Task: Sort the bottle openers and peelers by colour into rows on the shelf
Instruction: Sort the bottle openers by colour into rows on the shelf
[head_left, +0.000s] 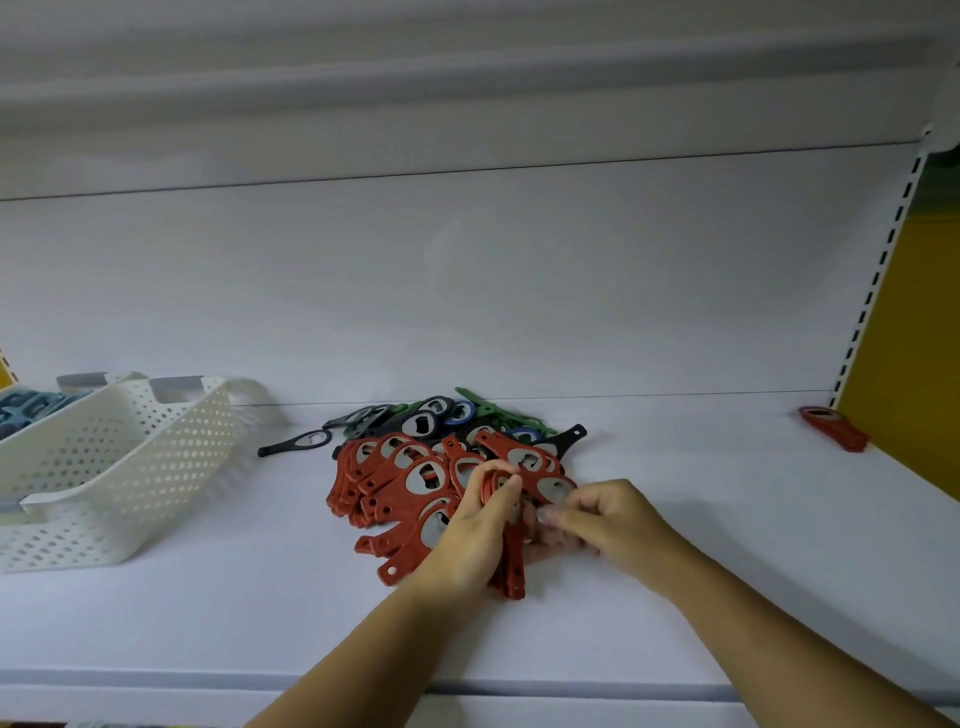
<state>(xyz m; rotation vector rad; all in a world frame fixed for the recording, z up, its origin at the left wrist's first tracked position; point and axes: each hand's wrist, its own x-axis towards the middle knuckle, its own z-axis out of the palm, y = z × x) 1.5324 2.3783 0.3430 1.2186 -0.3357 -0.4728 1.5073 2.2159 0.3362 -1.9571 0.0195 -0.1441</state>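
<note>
Gripped in left hand above white shelf: stack of flat red plastic bottle openers; right hand curled just beside, grip unclear.

Well to the left of the fingers sits a white perforated basket with a grey handle on its far rim. A second basket stands just behind it. Far to the right, a slotted white upright borders a yellow panel.
</note>
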